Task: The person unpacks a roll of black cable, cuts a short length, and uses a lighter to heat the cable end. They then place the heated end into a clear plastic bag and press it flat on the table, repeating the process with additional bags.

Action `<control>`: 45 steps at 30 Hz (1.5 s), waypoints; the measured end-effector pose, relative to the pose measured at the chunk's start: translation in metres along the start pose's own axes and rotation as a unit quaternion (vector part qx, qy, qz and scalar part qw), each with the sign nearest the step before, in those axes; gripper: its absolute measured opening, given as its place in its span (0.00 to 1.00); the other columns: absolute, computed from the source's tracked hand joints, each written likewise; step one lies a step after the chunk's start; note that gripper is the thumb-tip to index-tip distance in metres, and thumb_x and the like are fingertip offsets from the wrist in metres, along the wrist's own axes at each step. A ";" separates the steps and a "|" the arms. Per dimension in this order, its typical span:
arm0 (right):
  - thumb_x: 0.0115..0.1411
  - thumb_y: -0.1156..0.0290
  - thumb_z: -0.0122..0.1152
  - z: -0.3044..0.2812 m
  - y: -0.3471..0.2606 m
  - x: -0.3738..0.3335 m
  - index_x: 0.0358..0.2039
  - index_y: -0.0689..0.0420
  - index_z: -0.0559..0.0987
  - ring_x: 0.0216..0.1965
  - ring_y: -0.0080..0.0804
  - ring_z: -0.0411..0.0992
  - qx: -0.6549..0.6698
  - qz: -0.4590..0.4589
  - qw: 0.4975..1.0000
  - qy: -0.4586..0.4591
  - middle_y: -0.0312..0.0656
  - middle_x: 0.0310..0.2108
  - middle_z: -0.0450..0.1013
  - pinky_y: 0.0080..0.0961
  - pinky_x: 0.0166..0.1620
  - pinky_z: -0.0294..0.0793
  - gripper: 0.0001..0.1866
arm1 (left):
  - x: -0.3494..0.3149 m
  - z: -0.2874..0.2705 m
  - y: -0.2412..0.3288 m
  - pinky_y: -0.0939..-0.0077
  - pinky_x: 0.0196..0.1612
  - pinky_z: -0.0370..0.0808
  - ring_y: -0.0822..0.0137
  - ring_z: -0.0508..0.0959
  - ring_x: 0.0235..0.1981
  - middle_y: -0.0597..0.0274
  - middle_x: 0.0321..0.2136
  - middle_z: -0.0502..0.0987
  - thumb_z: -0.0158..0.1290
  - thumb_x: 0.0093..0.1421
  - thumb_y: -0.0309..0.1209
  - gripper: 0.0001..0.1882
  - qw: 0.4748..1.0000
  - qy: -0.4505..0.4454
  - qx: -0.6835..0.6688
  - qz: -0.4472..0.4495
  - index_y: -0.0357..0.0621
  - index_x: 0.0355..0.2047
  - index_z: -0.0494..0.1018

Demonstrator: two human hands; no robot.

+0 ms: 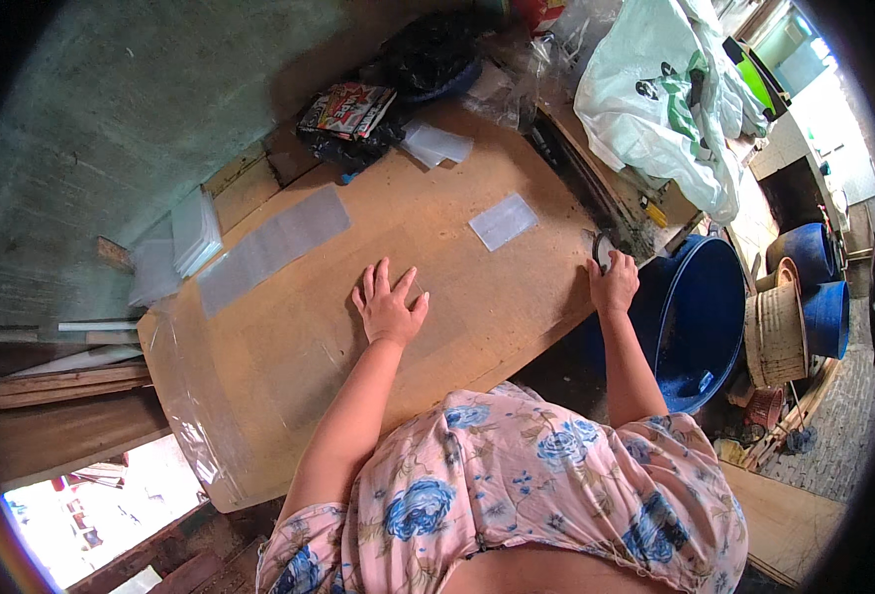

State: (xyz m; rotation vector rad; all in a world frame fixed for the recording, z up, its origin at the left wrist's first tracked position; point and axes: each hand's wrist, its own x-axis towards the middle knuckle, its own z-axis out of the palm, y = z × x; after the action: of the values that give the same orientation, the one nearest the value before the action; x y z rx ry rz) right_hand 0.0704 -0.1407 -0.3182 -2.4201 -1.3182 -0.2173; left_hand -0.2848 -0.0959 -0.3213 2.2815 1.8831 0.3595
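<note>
My left hand (388, 307) lies flat with fingers spread on a tan board (477, 337). Beneath and around it the surface looks covered by a thin clear plastic sheet, whose edges are hard to make out. At the board's right edge, my right hand (614, 285) is closed on dark-handled scissors (602, 249); their blades cannot be made out. A small translucent plastic piece (504, 221) lies between the hands, farther back. A longer translucent strip (277, 247) rests toward the back left, beside a stack of clear plastic sheets (196, 233).
Black plastic bags (418, 59) and a printed packet (348, 109) sit at the back. A white plastic bag (645, 89) stands at the back right, near a yellow-handled tool (653, 211). A large blue drum (695, 317) is right of the board. A wall (111, 129) rises behind.
</note>
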 end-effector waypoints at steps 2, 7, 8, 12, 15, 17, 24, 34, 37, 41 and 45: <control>0.43 0.61 0.62 0.002 0.002 0.001 0.32 0.54 0.73 0.39 0.40 0.66 -0.017 0.002 1.000 -0.005 0.42 0.33 0.67 0.35 0.40 0.65 0.16 | 0.000 0.001 0.000 0.47 0.55 0.47 0.56 0.51 0.58 0.60 0.56 0.55 0.52 0.46 0.47 0.22 1.000 0.003 -0.002 0.001 0.65 0.45 0.70; 0.48 0.62 0.58 0.017 0.009 0.007 0.28 0.53 0.74 0.36 0.40 0.67 -0.039 -0.004 0.999 -0.002 0.40 0.31 0.68 0.35 0.37 0.66 0.10 | 0.000 -0.002 0.001 0.50 0.55 0.46 0.56 0.51 0.58 0.60 0.56 0.56 0.53 0.46 0.45 0.23 1.000 0.008 -0.022 0.003 0.64 0.45 0.71; 0.48 0.63 0.57 0.014 0.006 0.011 0.28 0.53 0.74 0.36 0.40 0.67 -0.044 -0.015 0.999 0.017 0.40 0.30 0.68 0.35 0.37 0.66 0.09 | 0.000 -0.003 0.001 0.50 0.55 0.46 0.56 0.51 0.58 0.60 0.56 0.56 0.53 0.46 0.45 0.23 1.000 0.010 -0.024 0.001 0.63 0.45 0.71; 0.52 0.71 0.52 -0.015 -0.033 0.014 0.28 0.57 0.71 0.33 0.44 0.67 0.140 -0.108 0.982 0.073 0.45 0.28 0.69 0.38 0.35 0.67 0.05 | 0.000 -0.001 -0.001 0.50 0.56 0.45 0.56 0.51 0.58 0.59 0.55 0.56 0.53 0.46 0.45 0.22 0.999 0.014 -0.028 0.005 0.63 0.44 0.71; 0.53 0.72 0.49 -0.017 -0.089 -0.018 0.30 0.60 0.71 0.32 0.48 0.68 0.295 -0.134 0.934 -0.152 0.50 0.28 0.69 0.38 0.35 0.68 0.06 | -0.001 -0.003 0.000 0.50 0.56 0.45 0.57 0.51 0.58 0.59 0.55 0.56 0.53 0.46 0.45 0.22 1.000 0.012 -0.026 0.007 0.64 0.44 0.70; 0.54 0.72 0.49 -0.007 -0.121 -0.040 0.31 0.60 0.71 0.32 0.50 0.69 0.305 -0.218 0.905 -0.202 0.50 0.29 0.70 0.37 0.35 0.69 0.06 | -0.001 -0.004 0.000 0.50 0.56 0.45 0.57 0.50 0.58 0.59 0.55 0.56 0.53 0.46 0.44 0.23 1.000 0.004 -0.024 -0.002 0.64 0.45 0.69; 0.54 0.71 0.49 0.010 -0.157 -0.064 0.30 0.58 0.72 0.30 0.48 0.69 0.284 -0.282 0.886 -0.236 0.48 0.29 0.70 0.37 0.32 0.70 0.06 | 0.000 -0.006 0.000 0.49 0.56 0.47 0.57 0.50 0.58 0.61 0.56 0.54 0.54 0.46 0.44 0.24 1.000 -0.007 -0.018 -0.005 0.65 0.46 0.68; 0.53 0.70 0.50 0.015 -0.164 -0.064 0.28 0.57 0.72 0.28 0.47 0.70 0.260 -0.294 0.892 -0.224 0.46 0.28 0.70 0.37 0.31 0.70 0.06 | 0.000 -0.009 0.000 0.49 0.56 0.46 0.58 0.49 0.59 0.62 0.57 0.53 0.54 0.46 0.45 0.24 0.999 -0.027 -0.012 -0.013 0.65 0.47 0.68; 0.52 0.70 0.50 0.017 -0.164 -0.064 0.28 0.57 0.72 0.28 0.46 0.70 0.266 -0.300 0.890 -0.217 0.46 0.27 0.70 0.37 0.31 0.70 0.05 | 0.001 -0.010 0.001 0.50 0.56 0.46 0.58 0.49 0.59 0.62 0.57 0.53 0.54 0.47 0.45 0.24 0.999 -0.034 -0.012 -0.014 0.65 0.47 0.67; 0.52 0.70 0.50 0.015 -0.163 -0.064 0.27 0.57 0.72 0.28 0.46 0.70 0.267 -0.307 0.886 -0.223 0.46 0.27 0.70 0.36 0.31 0.70 0.05 | 0.001 -0.012 0.001 0.50 0.56 0.46 0.59 0.49 0.59 0.61 0.56 0.53 0.53 0.48 0.45 0.24 0.999 -0.037 -0.006 -0.010 0.64 0.48 0.67; 0.52 0.70 0.51 0.014 -0.164 -0.065 0.27 0.58 0.72 0.28 0.46 0.70 0.274 -0.303 0.889 -0.208 0.46 0.27 0.70 0.36 0.31 0.70 0.05 | 0.000 -0.011 0.001 0.50 0.56 0.46 0.59 0.49 0.59 0.61 0.57 0.52 0.52 0.48 0.46 0.24 0.999 -0.036 -0.005 -0.009 0.64 0.48 0.67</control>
State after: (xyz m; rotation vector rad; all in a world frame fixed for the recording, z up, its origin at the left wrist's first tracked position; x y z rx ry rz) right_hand -0.1026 -0.1049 -0.3101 -1.5737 -1.9743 0.4856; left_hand -0.2874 -0.0958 -0.3104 2.2386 1.8621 0.2796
